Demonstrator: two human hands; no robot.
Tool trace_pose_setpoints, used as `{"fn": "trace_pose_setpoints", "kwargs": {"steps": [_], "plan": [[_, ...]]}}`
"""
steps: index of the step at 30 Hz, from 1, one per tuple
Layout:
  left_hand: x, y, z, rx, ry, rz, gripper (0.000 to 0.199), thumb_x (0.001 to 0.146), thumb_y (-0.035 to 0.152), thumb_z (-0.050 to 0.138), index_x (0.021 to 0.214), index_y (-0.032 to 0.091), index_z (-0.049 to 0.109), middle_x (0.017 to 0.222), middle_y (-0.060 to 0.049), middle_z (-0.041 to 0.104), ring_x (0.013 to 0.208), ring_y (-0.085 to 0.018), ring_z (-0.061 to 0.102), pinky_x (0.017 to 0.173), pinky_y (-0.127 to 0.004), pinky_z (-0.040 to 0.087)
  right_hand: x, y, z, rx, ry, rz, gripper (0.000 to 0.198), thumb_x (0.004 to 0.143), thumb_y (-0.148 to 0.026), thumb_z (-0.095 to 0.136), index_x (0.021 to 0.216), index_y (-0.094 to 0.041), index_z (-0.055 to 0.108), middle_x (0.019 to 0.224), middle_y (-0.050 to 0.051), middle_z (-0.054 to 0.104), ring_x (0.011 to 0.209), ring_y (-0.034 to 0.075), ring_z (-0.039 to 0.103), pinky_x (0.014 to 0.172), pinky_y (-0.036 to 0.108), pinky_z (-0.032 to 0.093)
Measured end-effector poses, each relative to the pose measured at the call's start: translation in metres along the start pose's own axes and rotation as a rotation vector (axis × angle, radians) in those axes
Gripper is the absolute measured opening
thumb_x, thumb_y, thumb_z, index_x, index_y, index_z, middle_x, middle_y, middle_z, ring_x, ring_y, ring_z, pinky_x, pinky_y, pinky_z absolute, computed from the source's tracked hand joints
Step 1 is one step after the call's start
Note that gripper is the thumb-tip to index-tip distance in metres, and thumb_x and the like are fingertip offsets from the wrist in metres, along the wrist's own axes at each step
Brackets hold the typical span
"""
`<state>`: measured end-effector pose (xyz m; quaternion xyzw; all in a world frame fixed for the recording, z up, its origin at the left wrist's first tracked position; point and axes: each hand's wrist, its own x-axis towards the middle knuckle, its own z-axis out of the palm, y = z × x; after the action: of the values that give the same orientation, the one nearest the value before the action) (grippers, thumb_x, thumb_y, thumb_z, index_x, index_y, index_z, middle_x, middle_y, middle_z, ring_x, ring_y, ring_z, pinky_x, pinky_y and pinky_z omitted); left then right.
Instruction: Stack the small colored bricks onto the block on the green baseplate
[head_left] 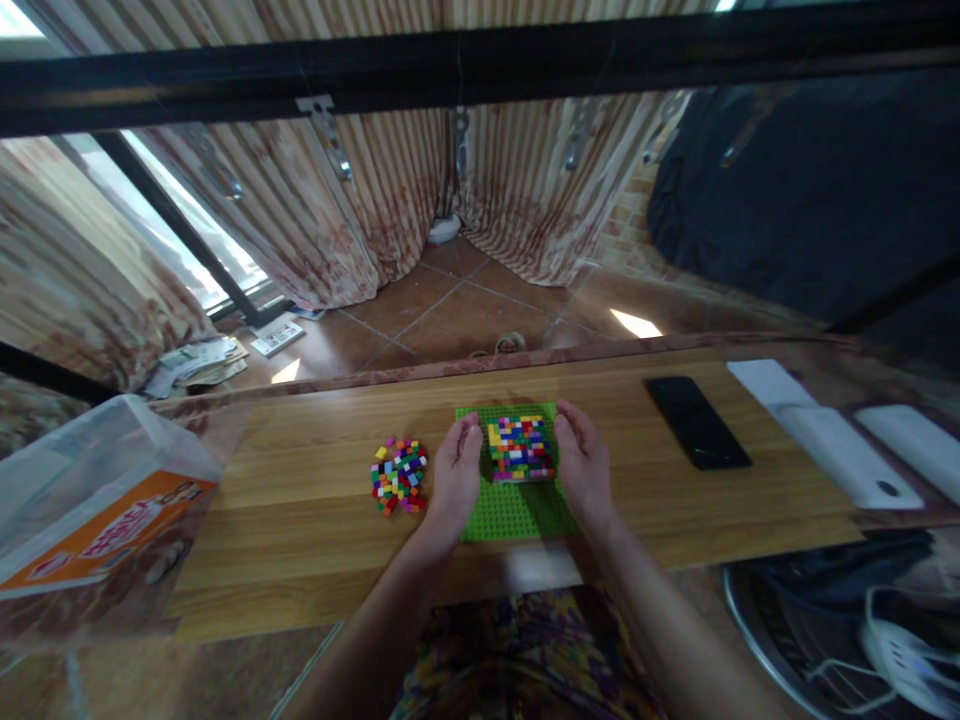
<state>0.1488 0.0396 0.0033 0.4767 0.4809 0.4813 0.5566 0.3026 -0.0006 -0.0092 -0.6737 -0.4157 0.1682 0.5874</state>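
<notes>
A green studded baseplate (517, 520) lies on the wooden table in front of me. On its upper half stands a block of many small toy bricks (519, 448) in mixed colours, packed close together. My left hand (454, 470) is at the plate's left edge, thumb and fingers close together on it. At the right edge, my right hand (586, 462) has its thumb and fingertips by the upper corner. Both hands flank the brick block and seem to grip the plate's sides; their undersides are hidden. Left of my left hand lies a pile of loose bricks (399, 476).
A black phone (697, 422) rests to the right, near white flat objects (847, 455). At far left stands a clear plastic box (161, 440) with an orange label. A dark bar (450, 75) crosses above, before curtains (525, 180). A round basin (757, 630) sits low right.
</notes>
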Motion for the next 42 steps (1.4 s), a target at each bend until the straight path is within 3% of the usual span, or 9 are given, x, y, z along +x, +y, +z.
{"fn": "trace_pose_setpoints", "kwargs": {"steps": [3, 8, 12, 16, 23, 35, 42], "plan": [[0.004, -0.001, 0.007, 0.056, -0.033, -0.005, 0.032, 0.088, 0.036, 0.054, 0.110, 0.016, 0.065, 0.118, -0.009, 0.067, 0.111, -0.019, 0.060, 0.103, -0.033, 0.042, 0.006, 0.004, 0.006, 0.161, -0.076, 0.126, 0.038, 0.090, -0.044, 0.049, 0.113, -0.018, 0.064, 0.114, 0.010, 0.068, 0.106, 0.022, 0.062, 0.094, 0.044, 0.047], [0.001, -0.006, 0.016, 0.085, -0.097, 0.001, 0.038, 0.091, 0.038, 0.051, 0.122, 0.019, 0.061, 0.128, -0.007, 0.063, 0.116, -0.021, 0.058, 0.104, -0.035, 0.043, 0.001, -0.001, 0.013, 0.300, -0.161, 0.215, 0.038, 0.089, -0.048, 0.048, 0.114, -0.024, 0.066, 0.118, 0.006, 0.067, 0.111, 0.023, 0.059, 0.098, 0.042, 0.044], [-0.002, -0.010, 0.020, 0.145, -0.108, 0.041, 0.037, 0.094, 0.036, 0.044, 0.125, 0.020, 0.055, 0.128, -0.007, 0.060, 0.115, -0.020, 0.057, 0.101, -0.035, 0.044, -0.001, -0.007, 0.013, 0.274, -0.171, 0.214, 0.039, 0.089, -0.048, 0.047, 0.110, -0.023, 0.067, 0.118, 0.006, 0.067, 0.110, 0.023, 0.059, 0.097, 0.041, 0.044], [-0.003, -0.011, 0.024, 0.224, -0.129, 0.109, 0.030, 0.097, 0.031, 0.035, 0.120, 0.019, 0.051, 0.113, -0.008, 0.061, 0.102, -0.018, 0.059, 0.093, -0.033, 0.047, 0.001, -0.010, 0.014, 0.179, -0.196, 0.212, 0.037, 0.088, -0.046, 0.043, 0.103, -0.021, 0.066, 0.108, 0.006, 0.068, 0.098, 0.022, 0.061, 0.088, 0.038, 0.047], [-0.004, -0.007, 0.029, 0.303, -0.130, 0.176, 0.022, 0.096, 0.024, 0.030, 0.111, 0.019, 0.046, 0.108, -0.008, 0.056, 0.103, -0.018, 0.055, 0.096, -0.034, 0.043, 0.003, -0.005, 0.019, 0.045, -0.195, 0.091, 0.034, 0.091, -0.045, 0.035, 0.095, -0.022, 0.059, 0.095, 0.005, 0.066, 0.088, 0.021, 0.059, 0.082, 0.035, 0.046], [0.002, -0.016, 0.023, 0.206, -0.217, 0.143, 0.028, 0.089, 0.026, 0.049, 0.115, 0.019, 0.043, 0.110, -0.008, 0.052, 0.108, -0.020, 0.050, 0.101, -0.038, 0.039, 0.007, 0.004, 0.024, 0.031, -0.178, 0.077, 0.034, 0.089, -0.045, 0.034, 0.093, -0.022, 0.058, 0.094, 0.006, 0.066, 0.088, 0.022, 0.058, 0.083, 0.037, 0.045], [0.002, -0.012, 0.023, 0.103, -0.192, 0.105, 0.026, 0.084, 0.030, 0.056, 0.107, 0.019, 0.050, 0.105, -0.006, 0.056, 0.103, -0.019, 0.053, 0.101, -0.036, 0.039, 0.006, 0.001, 0.024, 0.066, -0.176, 0.114, 0.035, 0.086, -0.047, 0.038, 0.093, -0.021, 0.060, 0.092, 0.006, 0.065, 0.086, 0.022, 0.058, 0.083, 0.037, 0.045]]}}
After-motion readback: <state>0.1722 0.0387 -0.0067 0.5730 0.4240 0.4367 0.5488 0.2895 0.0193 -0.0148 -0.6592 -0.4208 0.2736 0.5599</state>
